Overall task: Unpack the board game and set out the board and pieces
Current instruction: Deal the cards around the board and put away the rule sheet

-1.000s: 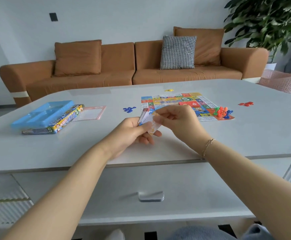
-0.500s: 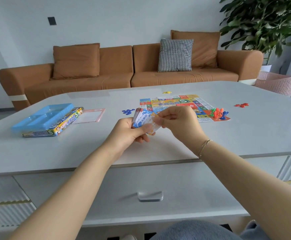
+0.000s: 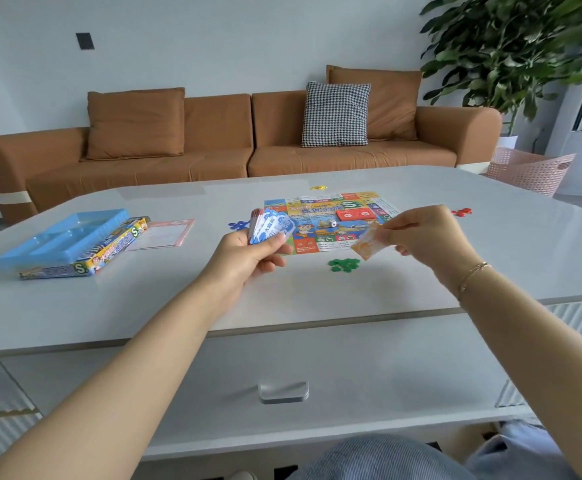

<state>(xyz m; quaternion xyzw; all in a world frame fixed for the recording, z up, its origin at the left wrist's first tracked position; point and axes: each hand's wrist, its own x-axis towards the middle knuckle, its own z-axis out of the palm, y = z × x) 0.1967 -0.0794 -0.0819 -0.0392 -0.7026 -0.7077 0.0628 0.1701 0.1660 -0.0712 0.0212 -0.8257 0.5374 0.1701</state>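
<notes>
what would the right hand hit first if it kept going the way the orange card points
Probably the game board. The right hand holds the orange card with its free end aimed left and slightly down, near the board's front right corner. Depth is unclear; it may pass above.

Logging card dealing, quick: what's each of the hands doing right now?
Left hand: closed on the card stack.
Right hand: pinching one orange card.

The colourful game board [image 3: 327, 225] lies flat, open. A red card deck [image 3: 355, 214] rests on it. Green tokens [image 3: 344, 265] lie just before it, blue tokens [image 3: 238, 224] left, red tokens [image 3: 461, 212] right, yellow tokens [image 3: 318, 187] behind.
</notes>
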